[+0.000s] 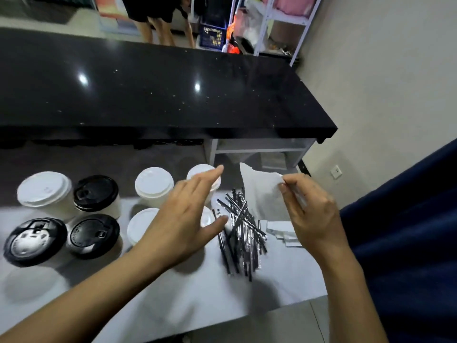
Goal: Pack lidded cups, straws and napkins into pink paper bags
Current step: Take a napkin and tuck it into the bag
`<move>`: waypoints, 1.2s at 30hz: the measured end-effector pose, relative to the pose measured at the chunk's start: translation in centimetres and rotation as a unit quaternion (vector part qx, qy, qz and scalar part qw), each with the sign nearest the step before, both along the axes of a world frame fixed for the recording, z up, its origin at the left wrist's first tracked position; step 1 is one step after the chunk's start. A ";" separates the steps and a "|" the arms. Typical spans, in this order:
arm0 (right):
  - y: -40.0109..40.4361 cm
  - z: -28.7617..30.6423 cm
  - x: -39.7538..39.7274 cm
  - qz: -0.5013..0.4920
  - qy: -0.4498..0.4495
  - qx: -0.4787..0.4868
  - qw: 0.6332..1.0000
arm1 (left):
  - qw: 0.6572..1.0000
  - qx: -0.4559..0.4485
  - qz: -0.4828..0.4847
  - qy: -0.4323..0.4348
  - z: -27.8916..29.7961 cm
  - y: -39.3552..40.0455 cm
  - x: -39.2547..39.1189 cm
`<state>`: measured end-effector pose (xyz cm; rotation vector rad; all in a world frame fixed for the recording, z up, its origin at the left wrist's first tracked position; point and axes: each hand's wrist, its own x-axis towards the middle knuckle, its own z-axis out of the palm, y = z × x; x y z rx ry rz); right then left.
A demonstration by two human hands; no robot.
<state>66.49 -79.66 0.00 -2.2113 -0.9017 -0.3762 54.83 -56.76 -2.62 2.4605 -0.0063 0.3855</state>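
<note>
Head view: the right hand [309,209] is pinching 1 napkin [262,194] by its corner above the straws [241,229]; the left hand [190,216] is hovering spread and empty over the white-lidded cups [153,184]. The limp sheet is hanging corner-down, possibly snagging straws. The straws' long axes are running mostly toward and away from the person.

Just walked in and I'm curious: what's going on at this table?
A person is packing drink orders. The right hand pinches a white napkin lifted above the straws, while the left hand hovers open over the white-lidded cups. Black-lidded cups stand further left, and more napkins lie by the straws. No pink bag is in view.
</note>
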 end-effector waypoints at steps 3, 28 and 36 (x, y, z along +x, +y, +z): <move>1.3 0.6 -0.6 0.046 -0.044 -0.036 0.997 | 1.000 0.008 -0.013 -0.010 1.2 0.3 1.8; 10.0 -3.7 -8.1 0.173 -0.125 0.000 0.977 | 0.792 -0.587 0.053 0.161 2.1 5.0 -4.6; 11.5 -1.1 -9.2 0.187 0.001 0.049 0.981 | 0.915 -0.379 0.117 0.079 2.1 7.9 -8.2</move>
